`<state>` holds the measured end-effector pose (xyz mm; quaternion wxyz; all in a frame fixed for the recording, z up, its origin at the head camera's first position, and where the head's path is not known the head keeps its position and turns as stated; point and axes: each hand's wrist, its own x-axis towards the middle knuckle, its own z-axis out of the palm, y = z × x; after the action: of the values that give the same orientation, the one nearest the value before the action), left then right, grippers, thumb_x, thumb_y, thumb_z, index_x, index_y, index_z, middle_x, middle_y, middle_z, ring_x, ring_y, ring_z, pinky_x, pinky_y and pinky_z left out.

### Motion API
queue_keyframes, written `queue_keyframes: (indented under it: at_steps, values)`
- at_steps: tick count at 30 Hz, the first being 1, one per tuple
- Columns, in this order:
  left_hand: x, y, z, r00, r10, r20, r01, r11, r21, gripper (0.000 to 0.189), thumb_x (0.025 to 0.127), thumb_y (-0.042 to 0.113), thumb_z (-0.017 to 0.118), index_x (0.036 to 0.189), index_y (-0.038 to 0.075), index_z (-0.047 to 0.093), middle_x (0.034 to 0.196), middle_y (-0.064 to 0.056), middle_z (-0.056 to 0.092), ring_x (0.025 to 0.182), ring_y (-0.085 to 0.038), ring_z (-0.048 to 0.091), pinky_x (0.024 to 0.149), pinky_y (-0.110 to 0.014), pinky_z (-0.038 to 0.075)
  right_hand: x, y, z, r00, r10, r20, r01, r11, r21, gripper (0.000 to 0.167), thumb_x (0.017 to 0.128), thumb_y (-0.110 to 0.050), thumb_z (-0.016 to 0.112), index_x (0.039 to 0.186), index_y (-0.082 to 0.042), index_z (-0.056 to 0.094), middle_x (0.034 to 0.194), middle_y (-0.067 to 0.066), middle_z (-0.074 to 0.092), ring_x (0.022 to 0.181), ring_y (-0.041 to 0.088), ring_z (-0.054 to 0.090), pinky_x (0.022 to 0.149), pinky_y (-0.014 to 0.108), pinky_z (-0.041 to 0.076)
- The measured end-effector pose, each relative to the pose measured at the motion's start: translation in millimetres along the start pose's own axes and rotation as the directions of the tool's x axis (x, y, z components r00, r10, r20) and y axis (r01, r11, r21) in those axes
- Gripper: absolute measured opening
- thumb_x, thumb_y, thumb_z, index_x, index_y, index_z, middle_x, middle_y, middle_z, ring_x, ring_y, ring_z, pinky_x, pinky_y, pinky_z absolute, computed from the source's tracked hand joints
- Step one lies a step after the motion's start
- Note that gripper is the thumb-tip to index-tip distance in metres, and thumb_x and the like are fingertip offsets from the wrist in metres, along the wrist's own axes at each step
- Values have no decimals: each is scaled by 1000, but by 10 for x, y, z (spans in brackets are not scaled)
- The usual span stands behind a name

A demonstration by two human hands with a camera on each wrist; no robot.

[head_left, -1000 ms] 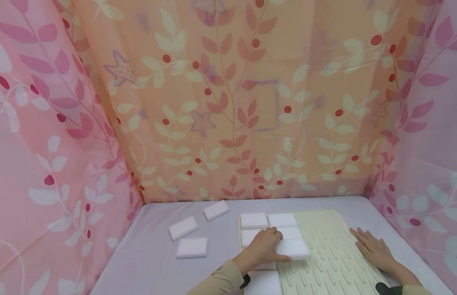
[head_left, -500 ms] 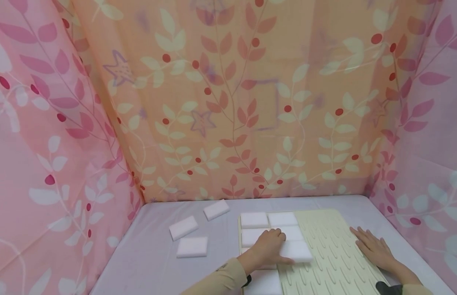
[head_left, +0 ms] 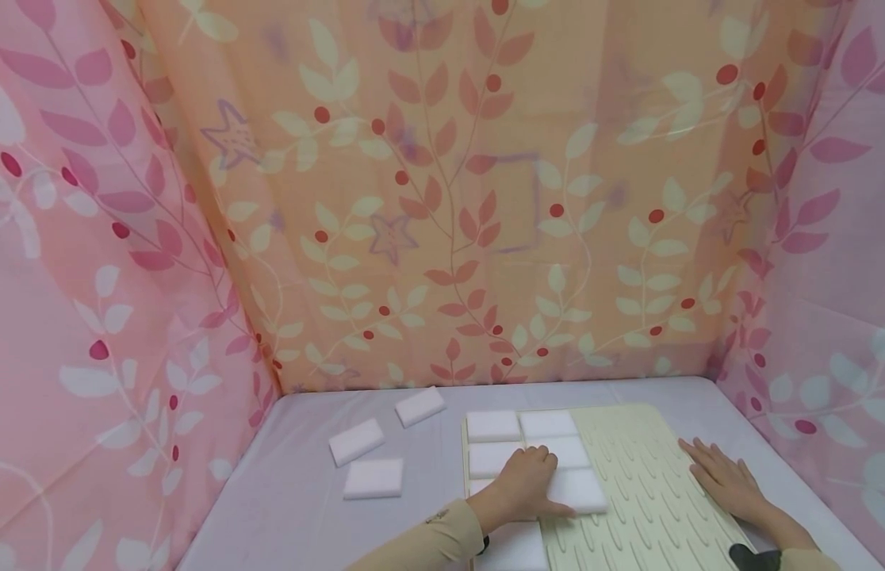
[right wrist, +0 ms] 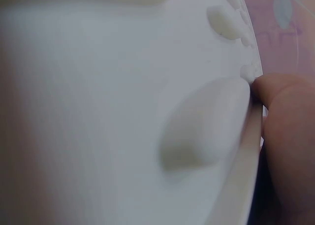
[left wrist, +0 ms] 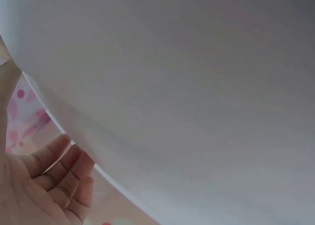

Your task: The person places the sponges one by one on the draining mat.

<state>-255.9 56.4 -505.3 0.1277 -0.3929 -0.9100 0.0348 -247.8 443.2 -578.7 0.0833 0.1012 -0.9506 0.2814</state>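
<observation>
A cream mat (head_left: 628, 476) with raised slanted ridges lies on the table, its left part covered by white rectangular sponges in two columns. In the head view, my left hand (head_left: 522, 488) grips a white sponge (head_left: 578, 490) in the second column, thumb along its near edge and fingers at its far side. That sponge sits close against the sponge (head_left: 568, 450) behind it. Fingers of my left hand (left wrist: 49, 185) show at the edge of a large white surface in the left wrist view. My right hand (head_left: 728, 484) rests with extended fingers on the mat's right edge.
Three loose white sponges (head_left: 373, 478), (head_left: 356, 441), (head_left: 420, 407) lie on the pale tablecloth (head_left: 293, 507) left of the mat. A patterned curtain (head_left: 442, 238) encloses the back and both sides.
My left hand has moved slightly right and nearer with the sponge, which now lies lower over the mat, behind its neighbour's near edge. The right hand has stayed in place.
</observation>
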Motion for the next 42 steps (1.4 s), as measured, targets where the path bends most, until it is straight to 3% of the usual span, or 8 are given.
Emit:
queue_keyframes:
  at_steps: [9,15,24,31,42]
  values:
    - [-18,5,-5,1000,1,11,-1,999,34,73,68,81,49,103,18,58,91,7,54,78,-7,52,66,-22,41,4,17,5,1000,8,9,-8,1000,-1,51,100,-31,37,143,-7,29,140,36,25,128,59,11,93,73,-11]
    - [-37,-32,-47,1000,-13,15,13,1000,-14,70,68,80,50,104,19,58,91,8,53,82,-8,51,68,-24,39,-6,-7,-3,1000,11,10,-11,1000,3,50,100,-31,37,143,-7,29,140,36,25,128,59,11,93,73,-11]
    - [-51,-75,-85,997,-29,68,34,996,-78,69,70,79,49,109,23,58,98,10,53,89,-8,51,77,-27,42,-22,-66,-24,1000,12,5,-12,1000,11,49,99,-30,38,141,-6,31,140,37,26,128,60,12,93,73,-10]
    - [-92,-148,-148,998,-58,39,62,992,-109,66,70,78,50,108,25,59,97,10,54,88,-8,51,72,-26,40,-22,-54,-11,1000,-1,-10,1,1000,0,48,99,-29,37,141,-6,32,139,37,27,127,59,13,92,74,-8]
    - [-250,-363,-251,991,-135,6,133,965,-226,64,74,73,53,111,21,61,101,9,56,92,-10,52,76,-28,40,-12,-39,-9,1000,25,7,-25,1000,10,50,99,-32,36,141,-4,32,140,37,25,128,60,11,93,73,-9]
